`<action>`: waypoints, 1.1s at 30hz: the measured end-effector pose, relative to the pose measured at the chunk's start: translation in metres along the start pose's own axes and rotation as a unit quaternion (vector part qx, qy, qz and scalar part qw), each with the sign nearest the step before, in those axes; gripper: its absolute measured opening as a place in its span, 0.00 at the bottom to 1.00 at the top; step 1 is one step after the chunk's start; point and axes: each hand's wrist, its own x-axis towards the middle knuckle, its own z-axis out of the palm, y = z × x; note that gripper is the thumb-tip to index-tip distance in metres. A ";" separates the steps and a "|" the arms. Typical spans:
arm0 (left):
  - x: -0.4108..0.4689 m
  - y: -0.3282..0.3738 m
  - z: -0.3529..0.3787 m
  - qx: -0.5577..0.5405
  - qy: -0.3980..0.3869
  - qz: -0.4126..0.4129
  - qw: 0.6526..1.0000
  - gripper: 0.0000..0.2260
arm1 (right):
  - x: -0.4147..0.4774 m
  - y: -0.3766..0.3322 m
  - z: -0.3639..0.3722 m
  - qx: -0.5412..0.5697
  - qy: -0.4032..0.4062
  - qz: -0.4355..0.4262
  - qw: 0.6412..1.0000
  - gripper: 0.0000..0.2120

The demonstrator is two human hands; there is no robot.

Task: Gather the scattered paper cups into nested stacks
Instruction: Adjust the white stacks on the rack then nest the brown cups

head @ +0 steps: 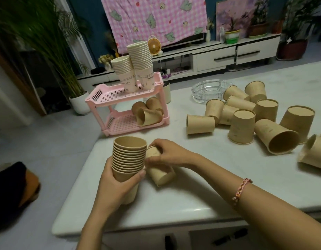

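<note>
White stone-look table (201, 192) fills the lower right of the view, with pale floor tiles to its left. Near the table's far left corner stands a pink plastic rack (109, 94) with 2 perforated shelves. On its top shelf stand 2 nested stacks of white paper cups, a taller stack (140, 58) and a shorter stack (122, 69) just beside it, both mouth up and leaning slightly. On the lower shelf lie 3 loose brown cups (148, 114) on their sides, touching one another.

Across the right half of the table lie the scattered brown paper cups (243, 127), some upside down on their rims and others tipped on their sides, many touching. Behind them sits a clear glass ashtray (208, 91), just beside the nearest cups.

At the near left edge of the table, the left hand (118, 188) is wrapped round the lower part of a nested stack of brown cups (129, 157), held upright with the mouth up. The right hand (166, 152) grasps a single brown cup (161, 174) from above, fingers curled over its base end; this cup lies tilted with its mouth toward the near side, touching the stack. A braided pink bracelet (241, 190) circles the right wrist
</note>
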 end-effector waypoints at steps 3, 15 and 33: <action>-0.004 0.001 -0.001 0.036 -0.001 0.007 0.999 0.28 | -0.006 0.005 -0.010 0.024 0.087 0.017 0.996 0.12; -0.006 0.023 0.025 0.057 -0.047 0.049 0.996 0.30 | -0.058 -0.035 -0.031 0.119 0.367 -0.195 0.902 0.08; -0.006 0.043 0.074 0.049 -0.138 0.084 0.986 0.33 | -0.072 0.087 -0.117 -0.191 0.382 0.205 0.881 0.43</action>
